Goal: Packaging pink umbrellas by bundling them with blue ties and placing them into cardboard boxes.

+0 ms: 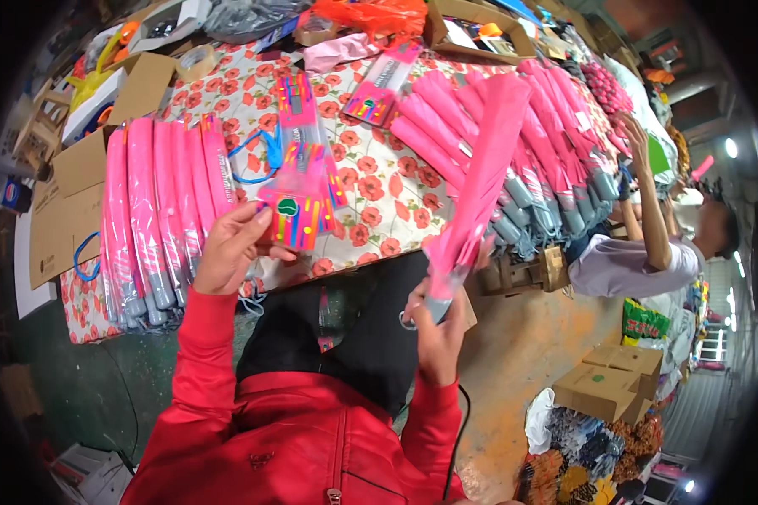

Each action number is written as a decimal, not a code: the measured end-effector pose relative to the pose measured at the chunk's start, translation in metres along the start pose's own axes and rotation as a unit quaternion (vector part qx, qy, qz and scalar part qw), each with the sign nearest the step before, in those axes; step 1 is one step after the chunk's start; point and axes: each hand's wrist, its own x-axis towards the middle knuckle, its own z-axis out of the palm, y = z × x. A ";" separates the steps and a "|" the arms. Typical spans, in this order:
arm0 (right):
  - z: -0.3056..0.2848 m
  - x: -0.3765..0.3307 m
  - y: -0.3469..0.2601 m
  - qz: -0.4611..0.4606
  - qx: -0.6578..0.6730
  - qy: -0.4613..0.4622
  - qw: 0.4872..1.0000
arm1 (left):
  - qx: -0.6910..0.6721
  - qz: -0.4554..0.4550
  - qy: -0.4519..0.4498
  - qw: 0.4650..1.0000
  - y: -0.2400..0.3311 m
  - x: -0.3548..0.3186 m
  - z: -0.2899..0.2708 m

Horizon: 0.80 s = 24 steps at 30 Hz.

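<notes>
- Pink fabric, tightly furled: we find the folded umbrella [490,151] raised in front of the wearer, just right of centre, overlapping a pile behind it in view.
- Its long axis runs steeply, leaning slightly right; the grey handle [437,308] points down toward the wearer, the far end up and away.
- We record the right hand [438,332] closed around the handle end, a cord loop showing beside the fingers.
- We record the left hand [232,242] pinching the left edge of a multicoloured printed packet [290,217], thumb in front, its face turned toward us.
- The surface is a table under a poppy-patterned tablecloth [366,189].
- On it we note a row of plastic-wrapped umbrellas [143,210] at left, handles toward the wearer, and a pile of pink umbrellas [556,109] at right.
- Between them lies a blue cord [274,151]; a tape roll [196,63] lies farther back.
- In the room, we observe a person in a pale shirt [632,265] at right, arm raised, and cardboard cartons [598,391] above the orange-stained floor [497,379].
</notes>
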 end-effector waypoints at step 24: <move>-0.052 -0.126 0.047 -0.382 -0.357 -0.023 0.852 | 0.015 0.295 0.063 0.953 0.070 -0.019 0.049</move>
